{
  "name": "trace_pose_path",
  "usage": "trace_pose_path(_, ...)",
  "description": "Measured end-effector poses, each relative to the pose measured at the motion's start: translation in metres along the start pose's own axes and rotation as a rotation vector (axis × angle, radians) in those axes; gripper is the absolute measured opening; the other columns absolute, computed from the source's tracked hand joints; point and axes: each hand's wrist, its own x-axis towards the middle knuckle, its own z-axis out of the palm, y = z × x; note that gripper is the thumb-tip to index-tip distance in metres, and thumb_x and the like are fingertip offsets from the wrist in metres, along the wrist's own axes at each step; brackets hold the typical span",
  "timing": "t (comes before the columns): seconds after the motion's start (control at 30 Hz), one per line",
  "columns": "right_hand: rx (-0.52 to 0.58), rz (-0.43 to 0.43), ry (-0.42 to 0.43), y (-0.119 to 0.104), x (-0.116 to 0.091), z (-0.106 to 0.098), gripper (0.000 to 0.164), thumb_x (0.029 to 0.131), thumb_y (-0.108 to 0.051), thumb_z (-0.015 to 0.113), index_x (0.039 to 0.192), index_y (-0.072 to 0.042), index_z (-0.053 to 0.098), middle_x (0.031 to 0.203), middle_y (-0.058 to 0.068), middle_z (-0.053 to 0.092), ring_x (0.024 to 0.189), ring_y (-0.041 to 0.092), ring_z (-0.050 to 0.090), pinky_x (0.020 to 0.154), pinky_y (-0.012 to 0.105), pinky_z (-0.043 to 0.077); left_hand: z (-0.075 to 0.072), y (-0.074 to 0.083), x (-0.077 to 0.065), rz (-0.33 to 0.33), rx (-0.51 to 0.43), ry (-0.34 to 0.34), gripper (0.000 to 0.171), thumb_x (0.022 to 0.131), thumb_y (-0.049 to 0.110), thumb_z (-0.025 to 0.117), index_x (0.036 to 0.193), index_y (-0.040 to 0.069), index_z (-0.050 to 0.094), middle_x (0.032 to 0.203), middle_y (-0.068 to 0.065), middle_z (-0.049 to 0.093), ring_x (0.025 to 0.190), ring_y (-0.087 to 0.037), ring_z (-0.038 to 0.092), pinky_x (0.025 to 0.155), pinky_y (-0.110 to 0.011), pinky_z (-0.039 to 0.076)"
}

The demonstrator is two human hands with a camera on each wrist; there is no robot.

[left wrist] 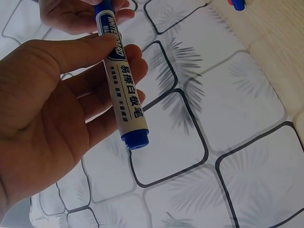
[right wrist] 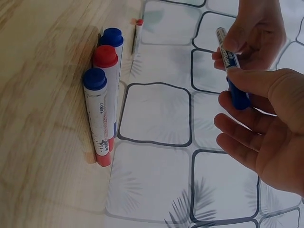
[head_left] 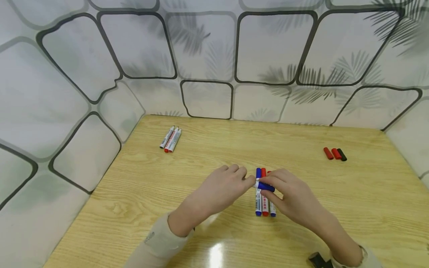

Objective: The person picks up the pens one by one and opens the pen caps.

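A white-and-blue whiteboard marker (left wrist: 124, 90) is held between my two hands, above the table. My left hand (head_left: 224, 190) pinches its white barrel between thumb and fingers; the blue end plug shows in the left wrist view. On the other end, the thumb and fingers of my right hand (head_left: 298, 195) grip the blue cap (right wrist: 238, 97). Below it three more markers lie side by side: a blue one (head_left: 258, 203), a red one (head_left: 265, 204) and one with a red cap and a blue end (right wrist: 97, 118). The hands partly cover this row in the head view.
At the back left of the wooden table (head_left: 214, 149), three uncapped markers (head_left: 171, 139) lie together. Two red caps (head_left: 336, 153) and a black cap (head_left: 342, 154) lie at the right. A patterned wall covering (head_left: 207, 98) rises behind the table and along its left side.
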Motion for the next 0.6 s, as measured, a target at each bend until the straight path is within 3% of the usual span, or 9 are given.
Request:
trace_pose_path(0.13,-0.044,-0.022,-0.001,0.0006,0.0008,0.0000,0.057,0.101,-0.051,0.038,0.099,-0.005,0.073,0.094,0.001,0.070,0.092,0.019,0.063,0.075,0.037,0.057,-0.0006,0.0017,0.0011,0.008,0.024,-0.007,0.024,0.097,0.016,0.066,0.121,0.022,0.065,0.104,0.004,0.065,0.088,-0.010,0.059,0.070,-0.022,0.049)
trace_pose_path(0.2,-0.063,-0.030,-0.004,0.0008,0.0012,0.0002,0.060,0.101,-0.052,0.036,0.097,-0.005,0.074,0.091,0.000,0.069,0.090,0.018,0.062,0.074,0.037,0.057,0.0003,0.0025,0.0020,0.013,0.041,-0.006,0.023,0.097,0.016,0.065,0.120,0.021,0.065,0.104,0.005,0.065,0.088,-0.010,0.060,0.069,-0.021,0.049)
trace_pose_path(0.33,-0.084,-0.032,-0.014,0.0014,0.0013,0.0005,0.060,0.102,-0.050,0.037,0.095,-0.004,0.075,0.090,0.001,0.070,0.089,0.018,0.062,0.074,0.037,0.057,0.0027,0.0037,0.0030,0.018,0.063,0.002,0.021,0.098,0.015,0.064,0.118,0.020,0.065,0.102,0.005,0.066,0.088,-0.009,0.061,0.068,-0.018,0.049)
trace_pose_path(0.47,-0.084,-0.028,-0.012,0.0017,0.0006,0.0006,0.057,0.103,-0.046,0.038,0.096,-0.004,0.075,0.090,0.002,0.070,0.089,0.019,0.063,0.073,0.036,0.057,0.0046,0.0038,0.0039,0.010,0.024,-0.001,0.022,0.097,0.014,0.064,0.119,0.018,0.065,0.101,0.004,0.066,0.085,-0.008,0.061,0.069,-0.017,0.050)
trace_pose_path(0.6,-0.080,-0.019,-0.017,0.0013,0.0000,0.0001,0.025,0.095,-0.027,0.069,0.097,-0.003,0.074,0.091,0.004,0.071,0.089,0.019,0.064,0.071,0.035,0.057,0.0055,0.0033,0.0045,0.010,-0.040,-0.034,0.028,0.097,0.012,0.064,0.125,0.016,0.064,0.098,0.004,0.067,0.081,-0.006,0.061,0.065,-0.016,0.049)
